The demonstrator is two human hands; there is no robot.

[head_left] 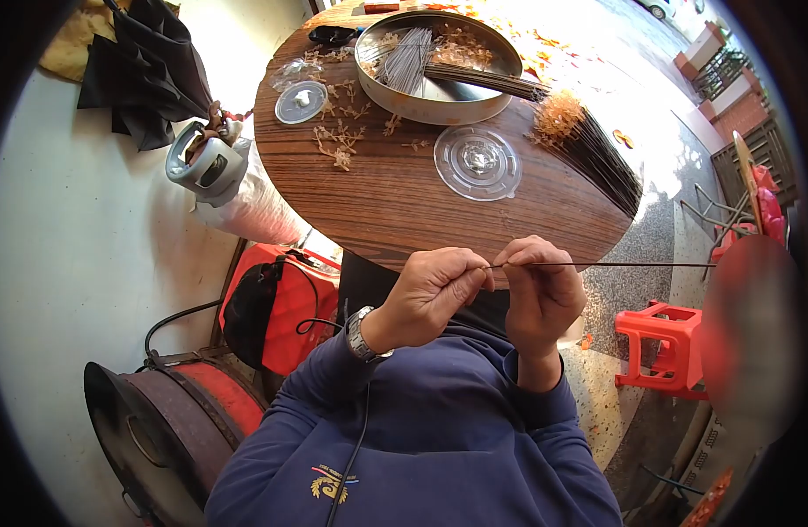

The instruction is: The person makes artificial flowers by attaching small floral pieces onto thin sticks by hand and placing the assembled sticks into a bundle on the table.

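Both my hands are raised in front of my chest at the table's near edge, close together. My left hand (439,290), with a watch on its wrist, pinches the left end of a thin dark rod (641,263). Beside it, my right hand (544,290) has its fingers closed on the same rod, which runs far out to the right. Whatever lies between the fingertips is too small to make out. Beyond my hands, a clear plastic lid (478,163) lies on the wooden table (377,211).
A round tin (413,104) holds thin wires and orange shreds. A bundle of dark rods (597,158) with an orange tuft lies on the table's right. A small lid (301,102) sits at left. Red stool (663,347) at right, cable reel (175,422) at lower left.
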